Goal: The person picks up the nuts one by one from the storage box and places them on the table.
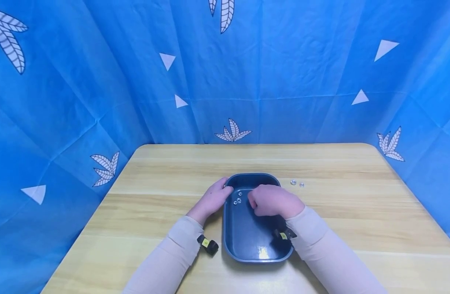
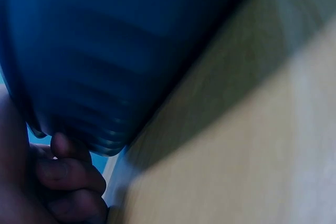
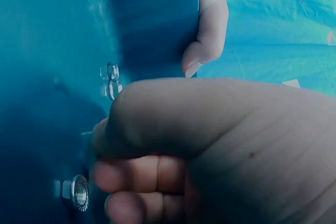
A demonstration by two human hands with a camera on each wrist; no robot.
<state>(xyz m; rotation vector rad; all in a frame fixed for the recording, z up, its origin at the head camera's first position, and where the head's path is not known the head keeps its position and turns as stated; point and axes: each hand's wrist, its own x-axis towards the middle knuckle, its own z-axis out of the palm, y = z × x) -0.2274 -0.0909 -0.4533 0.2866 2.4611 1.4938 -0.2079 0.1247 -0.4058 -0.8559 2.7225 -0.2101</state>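
A dark blue rectangular tray [image 1: 259, 241] sits on the table. My left hand [image 1: 212, 199] grips its left rim near the far end, thumb over the edge and fingers [image 2: 71, 174] beside the outer wall. Inside the tray, my right hand [image 1: 272, 200] is low over the bottom with its fingers curled. I cannot tell whether its hidden fingertips pinch something. A serrated metal flange nut [image 3: 79, 192] is on the tray bottom beside the right fingers. Several small metal nuts [image 1: 238, 200] lie toward the tray's left wall; two nuts [image 3: 113, 80] show beyond the right index finger.
Two small metal nuts [image 1: 293, 182] lie on the wooden table [image 1: 357, 212] right of the tray's far end. A blue patterned curtain [image 1: 294, 61] hangs behind the table and along both sides. Each wrist wears a small black camera [image 1: 208, 245].
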